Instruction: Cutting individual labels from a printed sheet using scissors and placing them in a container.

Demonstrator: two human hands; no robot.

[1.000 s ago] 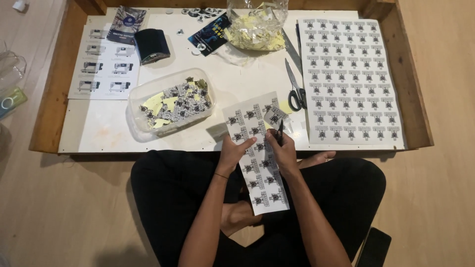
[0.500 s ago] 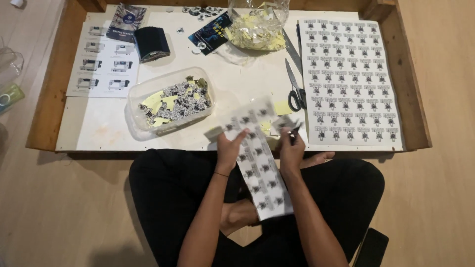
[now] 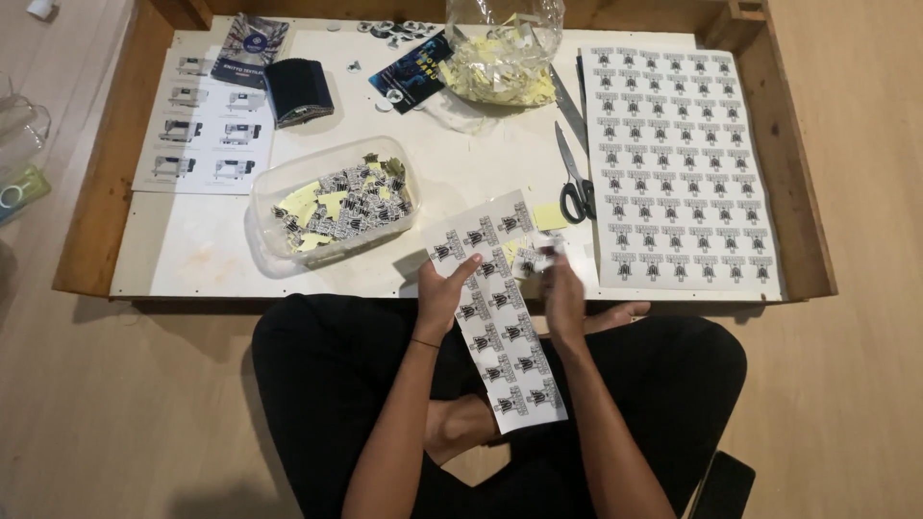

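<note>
The left hand [image 3: 444,296] pinches the left edge of a long white strip of black-printed stickers [image 3: 495,317] lying over the lap. The right hand [image 3: 562,288] grips one small peeled sticker [image 3: 546,252] above it. A clear plastic tub of scraps [image 3: 332,200] and black-handled scissors [image 3: 575,183] lie on the white tabletop [image 3: 212,250].

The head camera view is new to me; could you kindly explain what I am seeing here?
The camera sits on a person's head and looks down at their own bare hands and crossed legs. The left hand holds a long white sticker strip; the right hand pinches one small peeled sticker. On the low white wooden-edged table lie a clear plastic tub of cut stickers and yellow scraps, black-handled scissors, a full white sticker sheet and a clear bag of yellow scraps.
</note>
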